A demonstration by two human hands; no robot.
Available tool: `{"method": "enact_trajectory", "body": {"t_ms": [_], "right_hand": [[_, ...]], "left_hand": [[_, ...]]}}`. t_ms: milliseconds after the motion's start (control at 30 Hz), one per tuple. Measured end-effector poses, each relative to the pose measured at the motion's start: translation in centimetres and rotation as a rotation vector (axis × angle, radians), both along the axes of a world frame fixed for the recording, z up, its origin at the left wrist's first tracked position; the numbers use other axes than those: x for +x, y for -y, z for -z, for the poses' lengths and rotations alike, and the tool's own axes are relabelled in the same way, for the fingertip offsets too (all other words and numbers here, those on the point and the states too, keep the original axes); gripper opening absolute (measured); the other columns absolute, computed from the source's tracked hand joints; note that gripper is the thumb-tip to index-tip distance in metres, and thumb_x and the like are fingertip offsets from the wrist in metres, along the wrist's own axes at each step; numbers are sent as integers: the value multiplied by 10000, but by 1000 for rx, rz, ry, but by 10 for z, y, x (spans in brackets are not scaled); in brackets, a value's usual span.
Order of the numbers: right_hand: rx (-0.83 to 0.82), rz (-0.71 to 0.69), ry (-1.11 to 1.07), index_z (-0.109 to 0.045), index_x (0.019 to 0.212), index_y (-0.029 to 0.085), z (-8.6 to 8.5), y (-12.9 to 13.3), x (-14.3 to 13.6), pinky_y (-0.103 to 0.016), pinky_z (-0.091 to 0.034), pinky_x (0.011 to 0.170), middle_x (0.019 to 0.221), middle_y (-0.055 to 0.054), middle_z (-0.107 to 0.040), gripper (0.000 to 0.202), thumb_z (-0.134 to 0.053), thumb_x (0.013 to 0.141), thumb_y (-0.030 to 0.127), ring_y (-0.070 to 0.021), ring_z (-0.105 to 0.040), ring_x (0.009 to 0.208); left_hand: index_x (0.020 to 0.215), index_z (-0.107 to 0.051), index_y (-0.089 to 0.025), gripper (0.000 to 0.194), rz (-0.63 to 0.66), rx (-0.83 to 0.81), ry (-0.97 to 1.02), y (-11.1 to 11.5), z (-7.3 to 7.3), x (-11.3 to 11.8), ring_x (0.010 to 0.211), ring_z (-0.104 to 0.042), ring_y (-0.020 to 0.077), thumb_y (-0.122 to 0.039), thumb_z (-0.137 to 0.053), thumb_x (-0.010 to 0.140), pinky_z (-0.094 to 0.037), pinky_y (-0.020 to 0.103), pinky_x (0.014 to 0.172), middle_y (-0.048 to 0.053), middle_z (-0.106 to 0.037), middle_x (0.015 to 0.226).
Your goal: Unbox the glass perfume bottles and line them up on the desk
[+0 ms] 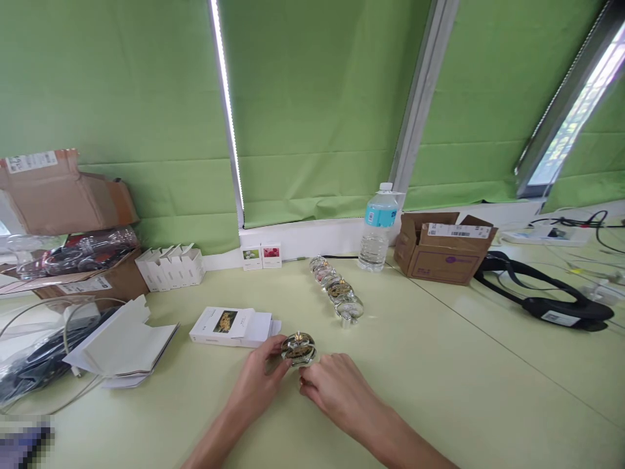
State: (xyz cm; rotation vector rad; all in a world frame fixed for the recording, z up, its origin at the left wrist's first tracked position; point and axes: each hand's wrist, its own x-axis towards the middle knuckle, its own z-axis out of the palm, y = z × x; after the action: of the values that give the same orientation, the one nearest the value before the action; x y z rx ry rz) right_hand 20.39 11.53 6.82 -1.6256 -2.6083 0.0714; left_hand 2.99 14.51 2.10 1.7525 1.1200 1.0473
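My left hand (261,372) is closed on the side of a small round glass perfume bottle (299,352), pinching it between thumb and fingers. A gold-coloured nozzle stands uncovered at its top. Just right of and below the bottle, my right hand (336,384) is closed, fingers curled under; whatever it holds is mostly hidden. Beyond the hands, a row of several similar round glass bottles (339,288) runs back toward the wall. Left of the held bottle lies a white box with a flower picture (224,324), its flap open toward the hand.
Two small picture boxes (262,256) and several open white cartons (170,267) stand along the wall. A water bottle (375,238), an open cardboard box (439,254) and a black headset (541,296) are at right. Folded white card (124,348) and bagged cables (34,355) lie left.
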Motion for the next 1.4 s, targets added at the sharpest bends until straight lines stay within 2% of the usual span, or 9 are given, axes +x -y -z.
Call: {"method": "enact_trajectory", "body": {"t_ms": [133, 267, 367, 500, 600, 767, 900, 1167, 1400], "right_hand": [[16, -5, -130, -634, 628, 207, -9, -4, 13, -279, -178, 504, 612, -16, -676, 307, -521, 855, 381, -154, -598, 572], [2, 146, -283, -633, 678, 215, -22, -12, 30, -262, -267, 539, 602, -5, -652, 385, -409, 913, 422, -151, -565, 578], [-36, 207, -400, -642, 961, 228, -24, -17, 36, -260, -350, 607, 843, -22, -696, 253, -478, 876, 401, -172, -599, 713], [-86, 55, -490, -519, 1244, 237, -18, -18, 34, -267, -406, 758, 1187, -62, -601, 409, -531, 842, 307, -186, -590, 907], [-107, -24, -521, -567, 1146, 231, -17, -18, 30, -260, -401, 777, 1097, -55, -624, 309, -492, 847, 212, -182, -577, 922], [-174, -46, -541, -580, 877, 200, -21, -21, 39, -224, -377, 626, 843, -12, -626, 82, -521, 824, 219, -140, -560, 717], [-179, -6, -558, -581, 878, 204, -25, -28, 60, -215, -350, 568, 799, 0, -603, 98, -558, 803, 263, -124, -529, 661], [-277, 224, -532, -578, 824, 190, -27, -43, 115, -219, -325, 481, 650, 28, -543, 142, -595, 733, 298, -114, -468, 552], [-288, 290, -524, -611, 898, 180, -25, -47, 131, -221, -340, 487, 672, 9, -583, 205, -587, 714, 267, -135, -513, 589]], "left_hand": [[1137, -585, -239, 308, 15, 6, 17, 0, -1, -1, 1052, -605, 233, -265, -583, 830, -459, 376, 951, 51, -676, 1114], [1123, -594, -241, 293, 22, 6, 24, 0, -2, -1, 1047, -611, 228, -257, -587, 830, -463, 374, 955, 54, -665, 1148], [1107, -601, -244, 279, 14, 4, 21, 1, -2, -1, 1035, -620, 225, -260, -593, 829, -473, 371, 950, 47, -678, 1121], [1121, -599, -250, 289, 7, 9, 28, 4, -2, 0, 1032, -626, 221, -287, -595, 834, -488, 363, 941, 37, -683, 1107], [1127, -597, -262, 294, 4, 17, 34, 5, -3, 1, 1026, -631, 210, -306, -596, 836, -488, 348, 943, 24, -686, 1096], [1137, -584, -255, 323, 26, -10, 63, 6, -3, 6, 1038, -630, 208, -337, -608, 825, -489, 333, 940, 34, -670, 1135], [1109, -587, -246, 311, -17, -47, 45, 7, -2, 4, 960, -652, 198, -399, -580, 839, -518, 322, 871, 54, -656, 1140], [903, -658, -163, 371, -14, -194, 195, -5, 4, 1, 885, -670, 234, -504, -634, 759, -535, 349, 847, 79, -710, 881], [925, -651, -167, 392, 0, -223, 195, -7, 5, -1, 898, -668, 230, -517, -644, 748, -525, 351, 864, 78, -710, 892]]}}
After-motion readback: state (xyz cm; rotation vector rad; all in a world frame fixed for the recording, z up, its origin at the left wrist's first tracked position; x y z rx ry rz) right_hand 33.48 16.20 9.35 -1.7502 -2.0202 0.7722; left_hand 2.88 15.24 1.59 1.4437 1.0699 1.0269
